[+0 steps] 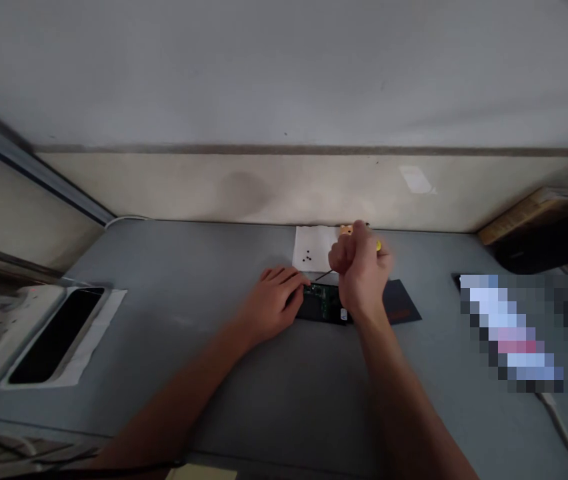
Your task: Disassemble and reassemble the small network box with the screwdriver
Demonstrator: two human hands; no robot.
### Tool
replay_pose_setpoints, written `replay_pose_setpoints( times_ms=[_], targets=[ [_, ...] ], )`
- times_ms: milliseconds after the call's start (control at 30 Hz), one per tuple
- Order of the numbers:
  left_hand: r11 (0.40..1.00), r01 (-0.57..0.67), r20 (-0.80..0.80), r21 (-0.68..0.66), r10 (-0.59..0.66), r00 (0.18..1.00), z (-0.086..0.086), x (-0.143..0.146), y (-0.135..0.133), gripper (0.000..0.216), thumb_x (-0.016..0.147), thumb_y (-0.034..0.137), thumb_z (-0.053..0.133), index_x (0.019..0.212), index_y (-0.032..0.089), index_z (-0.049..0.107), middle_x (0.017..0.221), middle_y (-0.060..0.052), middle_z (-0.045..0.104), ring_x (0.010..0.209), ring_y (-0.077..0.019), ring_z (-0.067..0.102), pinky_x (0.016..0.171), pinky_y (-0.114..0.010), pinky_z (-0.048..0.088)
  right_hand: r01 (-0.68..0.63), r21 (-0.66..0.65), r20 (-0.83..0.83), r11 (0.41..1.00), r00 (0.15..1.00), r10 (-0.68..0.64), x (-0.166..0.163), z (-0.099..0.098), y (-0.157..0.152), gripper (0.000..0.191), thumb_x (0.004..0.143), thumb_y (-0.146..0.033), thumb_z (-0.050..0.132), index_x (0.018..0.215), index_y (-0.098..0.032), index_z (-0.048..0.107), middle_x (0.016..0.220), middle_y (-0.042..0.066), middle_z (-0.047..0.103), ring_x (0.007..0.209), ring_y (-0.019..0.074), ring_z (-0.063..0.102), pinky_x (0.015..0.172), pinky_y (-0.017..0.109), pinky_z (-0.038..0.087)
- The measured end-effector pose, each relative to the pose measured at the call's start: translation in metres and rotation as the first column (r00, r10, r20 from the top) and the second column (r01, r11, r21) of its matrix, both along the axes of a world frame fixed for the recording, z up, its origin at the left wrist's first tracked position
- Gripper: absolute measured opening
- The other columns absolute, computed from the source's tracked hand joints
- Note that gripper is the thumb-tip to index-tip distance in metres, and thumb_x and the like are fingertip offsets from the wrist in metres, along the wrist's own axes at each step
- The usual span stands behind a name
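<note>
Head view: screw work on a circuit board (324, 301), driver tip down on it.
Right grip (361, 273) is closed in a fist round the screwdriver (324, 275), whose shaft slants down-left to the board just below it. Left grip (274, 297) lies flat and loose, holding nothing, fingers pressing the board's left end onto the counter (264, 387). Black screws (307, 255) lie on white paper (317, 241) just behind the right grip, with a dark cover (401, 301) just right of it. Judged: a screw is being worked. The next move calls for a seated tip and a steady board.
</note>
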State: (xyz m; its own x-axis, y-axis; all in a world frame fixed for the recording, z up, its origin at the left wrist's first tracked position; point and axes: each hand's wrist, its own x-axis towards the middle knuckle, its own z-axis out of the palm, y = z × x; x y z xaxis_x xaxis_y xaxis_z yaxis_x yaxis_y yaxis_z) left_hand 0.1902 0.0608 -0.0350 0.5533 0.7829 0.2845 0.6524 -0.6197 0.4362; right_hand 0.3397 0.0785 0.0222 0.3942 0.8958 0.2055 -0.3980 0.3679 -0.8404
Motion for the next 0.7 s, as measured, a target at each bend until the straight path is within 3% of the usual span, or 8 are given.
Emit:
replay_pose_setpoints(
  times_ms=[267, 700],
  targets=[
    [1.000, 0.004, 0.002, -0.011, -0.004, 1.000, -0.0010, 0.0006, 0.0007, 0.026, 0.103, 0.017, 0.039, 0.111, 0.020, 0.063, 0.107, -0.007, 0.070, 0.102, -0.0250, 0.062, 0.092, -0.041, 0.045, -0.075, -0.060, -0.074, 0.995, 0.995, 0.071, -0.0039, -0.0004, 0.0024, 0.058, 0.077, -0.046, 0.073, 0.051, -0.025, 0.026, 0.046, -0.011, 0.018, 0.039, 0.0040, 0.015, 0.035, 0.022, 0.018],
    [1.000, 0.017, -0.029, -0.013, -0.017, 0.999, -0.0012, -0.0006, 0.0001, 0.028, 0.102, 0.018, 0.038, 0.114, 0.021, 0.064, 0.109, -0.007, 0.070, 0.101, -0.0250, 0.061, 0.092, -0.042, 0.045, -0.074, -0.070, -0.082, 0.995, 0.994, 0.068, -0.0021, -0.0026, 0.0017, 0.060, 0.079, -0.044, 0.072, 0.049, -0.025, 0.024, 0.045, -0.012, 0.016, 0.038, 0.0041, 0.014, 0.035, 0.022, 0.017]
  ],
)
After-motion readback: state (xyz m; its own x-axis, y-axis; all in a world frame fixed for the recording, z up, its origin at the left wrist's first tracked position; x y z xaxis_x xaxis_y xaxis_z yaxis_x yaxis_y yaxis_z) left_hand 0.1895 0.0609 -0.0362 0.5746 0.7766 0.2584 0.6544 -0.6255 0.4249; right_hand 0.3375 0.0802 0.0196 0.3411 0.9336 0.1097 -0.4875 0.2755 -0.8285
